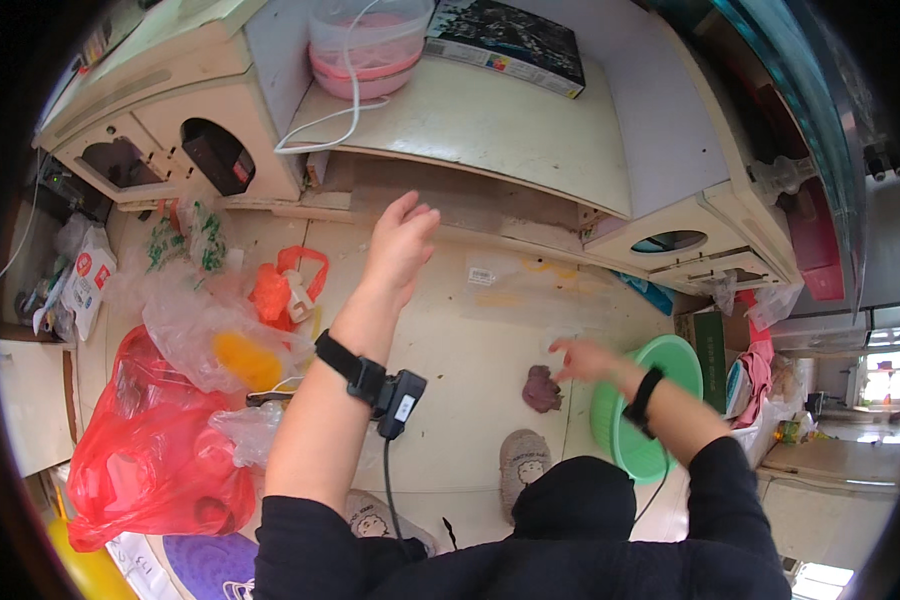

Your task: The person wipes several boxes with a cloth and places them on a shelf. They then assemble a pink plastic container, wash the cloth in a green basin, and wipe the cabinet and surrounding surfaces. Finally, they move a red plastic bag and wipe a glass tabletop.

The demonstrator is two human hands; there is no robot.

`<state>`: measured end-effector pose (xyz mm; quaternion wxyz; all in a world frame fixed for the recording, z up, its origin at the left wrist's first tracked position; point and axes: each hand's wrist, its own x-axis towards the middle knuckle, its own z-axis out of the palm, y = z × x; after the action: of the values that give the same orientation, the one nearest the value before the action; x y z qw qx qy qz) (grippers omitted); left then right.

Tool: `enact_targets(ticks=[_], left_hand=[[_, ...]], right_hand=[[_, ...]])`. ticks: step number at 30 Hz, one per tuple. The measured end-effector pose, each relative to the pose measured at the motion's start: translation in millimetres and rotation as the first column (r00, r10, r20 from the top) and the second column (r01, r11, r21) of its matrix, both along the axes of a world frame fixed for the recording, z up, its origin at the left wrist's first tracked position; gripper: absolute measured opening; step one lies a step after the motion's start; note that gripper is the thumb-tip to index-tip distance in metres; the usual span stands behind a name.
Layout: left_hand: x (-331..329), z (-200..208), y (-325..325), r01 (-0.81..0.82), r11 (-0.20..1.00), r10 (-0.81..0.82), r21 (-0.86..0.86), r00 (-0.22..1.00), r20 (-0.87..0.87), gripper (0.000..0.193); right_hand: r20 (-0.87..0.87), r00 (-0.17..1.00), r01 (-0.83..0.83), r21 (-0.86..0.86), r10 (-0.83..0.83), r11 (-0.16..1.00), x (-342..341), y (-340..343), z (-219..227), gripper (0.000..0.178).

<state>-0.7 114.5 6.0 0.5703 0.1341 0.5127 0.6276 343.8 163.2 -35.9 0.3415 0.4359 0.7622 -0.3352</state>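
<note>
My left hand is raised over the floor in front of the low cabinet shelf. Its fingers are loosely bent and slightly apart, with nothing seen in them. My right hand reaches leftward above the rim of a green plastic basin, with thumb and index finger apart. Just below its fingertips, a crumpled purplish cloth lies on the floor; I see a gap between them. A clear, flat plastic piece with a white label rests on the floor between my hands and the cabinet.
On the left are a red plastic bag, clear bags and an orange bag. The shelf holds a pink tub and a dark box. A green carton stands beside the basin.
</note>
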Motion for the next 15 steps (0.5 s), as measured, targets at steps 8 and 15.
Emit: enact_targets(ticks=[8,15], left_hand=[[5.6,-12.0,-9.6,0.016,0.989,-0.026,-0.145,0.997,-0.069,0.062],[20.7,-11.8,-6.2,0.037,0.988,-0.043,-0.152,0.999,-0.033,0.061]], right_hand=[[-0.100,0.993,0.084,0.257,-0.060,0.963,40.9,-90.7,-76.2,0.077],[-0.357,0.921,0.214,0.122,-0.158,0.969,53.3,-71.8,-85.6,0.057]])
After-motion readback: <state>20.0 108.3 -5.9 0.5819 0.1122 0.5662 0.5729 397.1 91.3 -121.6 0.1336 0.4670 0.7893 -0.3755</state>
